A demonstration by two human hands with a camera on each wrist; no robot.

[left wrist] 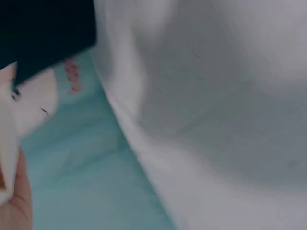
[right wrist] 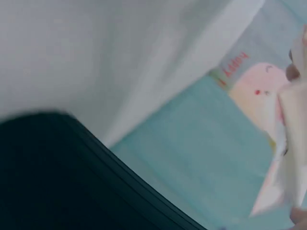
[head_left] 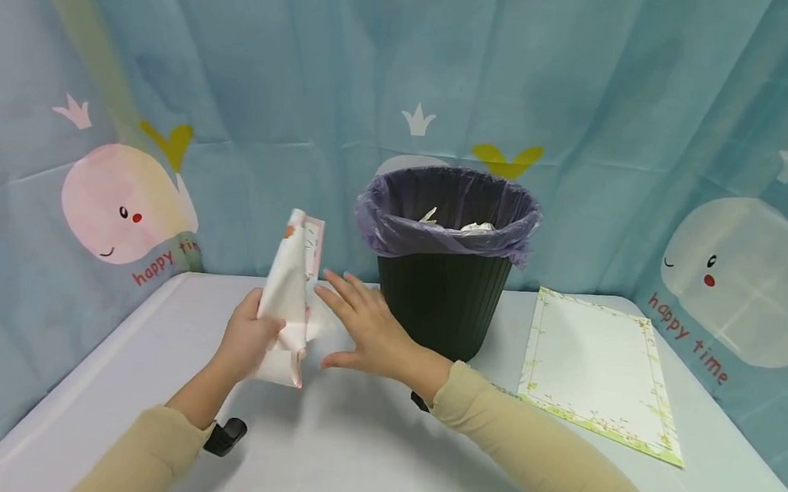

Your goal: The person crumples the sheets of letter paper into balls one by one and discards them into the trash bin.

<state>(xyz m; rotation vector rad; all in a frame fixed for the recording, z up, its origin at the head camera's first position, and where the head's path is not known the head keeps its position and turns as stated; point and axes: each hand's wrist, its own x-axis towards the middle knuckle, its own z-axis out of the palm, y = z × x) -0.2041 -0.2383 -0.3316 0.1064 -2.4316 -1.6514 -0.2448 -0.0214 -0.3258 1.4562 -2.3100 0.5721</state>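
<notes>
- left hand [head_left: 246, 339], nearest to the person, low over the table [head_left: 352, 456]: fingers curled round the lower part of a crumpled sheet of paper [head_left: 291, 292], holding it upright, top edge well above the knuckles.
- the paper is whitish w/ pink edging and a small orange mark near the top; it's bent and folded, not flat. in the right wrist view it shows at the right edge as a pale folded strip [right wrist: 288, 143].
- right hand [head_left: 368, 328] just right of the paper: fingers straight and spread, palm facing left twd the sheet, fingertips [head_left: 325, 291] touching or nearly touching its right side; can't tell which. holds nothing.
- both sleeves tan.
- just behind and right of the right hand: dark ribbed waste bin [head_left: 440, 310] standing on the table, lined w/ a purple bag [head_left: 448, 204] folded over the rim. crumpled white bits [head_left: 474, 226] lie inside.
- further right of the bin, well apart from both hands: flat sheet w/ a green floral border [head_left: 599, 359] on the table.
- behind all: blue curtain [head_left: 296, 79] w/ whale prints.
- left wrist view is blurred: mostly table and curtain, plus an edge of skin [left wrist: 19, 201] at lower left.
</notes>
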